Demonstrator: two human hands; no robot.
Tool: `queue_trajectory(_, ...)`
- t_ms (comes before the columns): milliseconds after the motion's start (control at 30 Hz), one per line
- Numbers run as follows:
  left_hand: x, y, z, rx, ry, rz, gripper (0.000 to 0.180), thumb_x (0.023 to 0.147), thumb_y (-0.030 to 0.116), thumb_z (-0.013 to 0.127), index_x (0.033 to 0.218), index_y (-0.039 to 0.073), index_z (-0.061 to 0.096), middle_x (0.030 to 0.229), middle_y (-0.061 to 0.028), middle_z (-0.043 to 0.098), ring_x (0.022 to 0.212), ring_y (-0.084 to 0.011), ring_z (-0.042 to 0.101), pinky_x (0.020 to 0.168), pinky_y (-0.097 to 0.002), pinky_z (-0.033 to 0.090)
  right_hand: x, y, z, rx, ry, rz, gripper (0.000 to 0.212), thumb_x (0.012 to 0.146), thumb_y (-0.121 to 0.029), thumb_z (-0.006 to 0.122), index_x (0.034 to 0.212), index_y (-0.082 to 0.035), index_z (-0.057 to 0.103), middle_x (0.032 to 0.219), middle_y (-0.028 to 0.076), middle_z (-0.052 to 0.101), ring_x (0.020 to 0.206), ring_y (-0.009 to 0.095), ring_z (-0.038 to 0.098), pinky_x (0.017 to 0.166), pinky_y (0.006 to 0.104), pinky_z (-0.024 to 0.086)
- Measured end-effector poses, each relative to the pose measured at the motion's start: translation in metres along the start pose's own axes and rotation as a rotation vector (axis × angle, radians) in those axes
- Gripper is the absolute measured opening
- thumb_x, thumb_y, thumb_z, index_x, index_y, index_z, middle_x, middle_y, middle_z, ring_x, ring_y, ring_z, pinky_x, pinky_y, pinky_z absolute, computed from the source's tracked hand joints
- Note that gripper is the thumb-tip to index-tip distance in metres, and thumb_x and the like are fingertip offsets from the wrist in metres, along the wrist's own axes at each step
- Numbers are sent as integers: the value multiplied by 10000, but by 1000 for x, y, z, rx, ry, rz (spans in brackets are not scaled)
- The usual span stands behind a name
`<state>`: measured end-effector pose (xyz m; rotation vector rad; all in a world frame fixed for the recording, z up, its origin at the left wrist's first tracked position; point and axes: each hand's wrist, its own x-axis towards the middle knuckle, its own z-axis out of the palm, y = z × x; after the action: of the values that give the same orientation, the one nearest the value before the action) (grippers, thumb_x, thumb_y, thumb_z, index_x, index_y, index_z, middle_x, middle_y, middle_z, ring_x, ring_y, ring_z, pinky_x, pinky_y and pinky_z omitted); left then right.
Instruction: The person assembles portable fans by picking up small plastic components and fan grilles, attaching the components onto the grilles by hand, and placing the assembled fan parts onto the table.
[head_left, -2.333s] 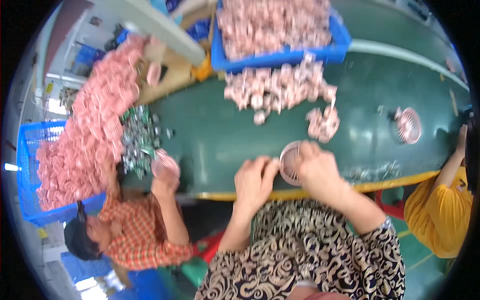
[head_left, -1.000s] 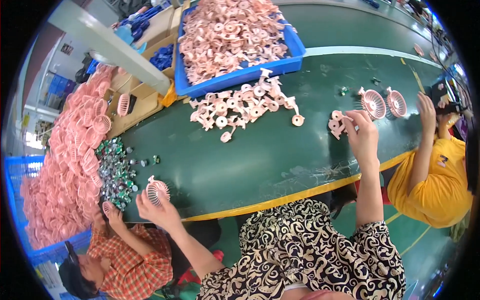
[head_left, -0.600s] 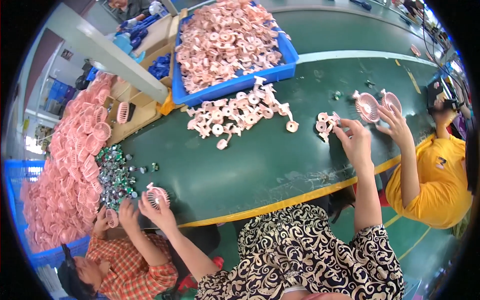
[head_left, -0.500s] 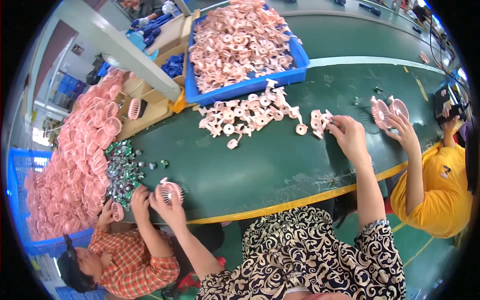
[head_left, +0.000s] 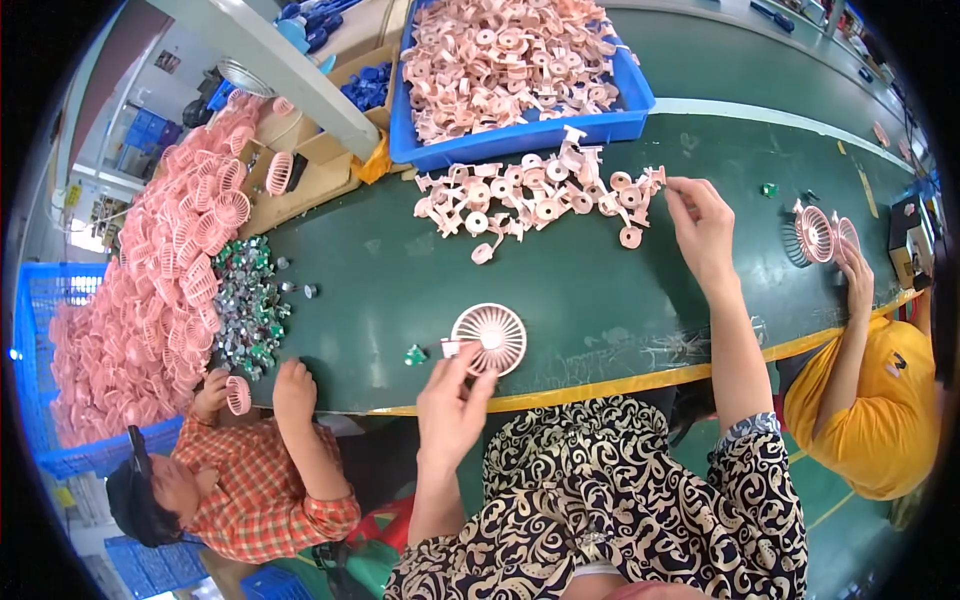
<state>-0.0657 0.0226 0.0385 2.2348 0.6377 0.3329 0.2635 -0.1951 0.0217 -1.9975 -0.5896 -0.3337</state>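
My left hand [head_left: 452, 400] grips a round pink fan grille [head_left: 508, 358] at its edge, low over the bench near the front edge. A small green-and-silver part [head_left: 416, 354] shows beside the grille, next to my fingertips; whether it is joined to the grille I cannot tell. My right hand [head_left: 703, 225] is at the right end of a loose heap of small pink plastic parts [head_left: 497, 190]. Its thumb and forefinger close on the end of one pink plastic part [head_left: 655, 178].
A blue tray [head_left: 530, 138] piled with pink parts stands behind the heap. At left are many pink grilles [head_left: 165, 290] and a pile of small green-and-silver parts [head_left: 245, 310]. Co-workers' hands [head_left: 294, 395] [head_left: 858, 280] work on both sides, the right one holding grilles [head_left: 817, 232].
My left hand has moved right with the grille, away from the left co-worker. My right hand has moved farther back; the small pink parts near it now lie against the heap. The view has shifted slightly.
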Motion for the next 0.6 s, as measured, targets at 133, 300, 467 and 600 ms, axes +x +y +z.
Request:
queue_trajectory(133, 5, 21, 18, -9, -119, 56, 478, 949, 268, 757, 1377, 98, 631, 1052, -126, 697, 680, -220, 651, 642, -353, 544, -4, -6, 6, 16, -5, 7, 133, 959, -34, 720, 1089, -30, 747, 921, 56, 698, 740, 106, 644, 677, 261, 534)
queue_trajectory(300, 8, 29, 29, -13, -188, 194, 504, 942, 238, 764, 1405, 108, 611, 1000, -111, 707, 709, -239, 676, 652, -362, 556, -9, -5, 14, 48, -6, -73, 193, 958, -2, 700, 1143, -41, 733, 1041, 58, 719, 783, 119, 672, 674, 256, 538)
queue_trajectory(467, 10, 24, 26, -222, 72, 154, 224, 945, 30, 744, 1169, 36, 759, 682, 25, 636, 611, -42, 541, 554, -241, 435, 2, -11, 16, -89, -93, -286, 322, 938, 41, 656, 1238, -67, 700, 1269, 91, 693, 897, 248, 732, 735, 339, 579)
queue_trajectory(600, 13, 22, 19, -182, 182, 178, 145, 947, -10, 725, 1084, 9, 768, 674, 46, 611, 603, -19, 491, 540, -209, 381, 11, 1, 18, -213, -294, -363, 378, 917, 54, 645, 1270, -78, 686, 1279, 95, 672, 921, 303, 726, 783, 377, 584)
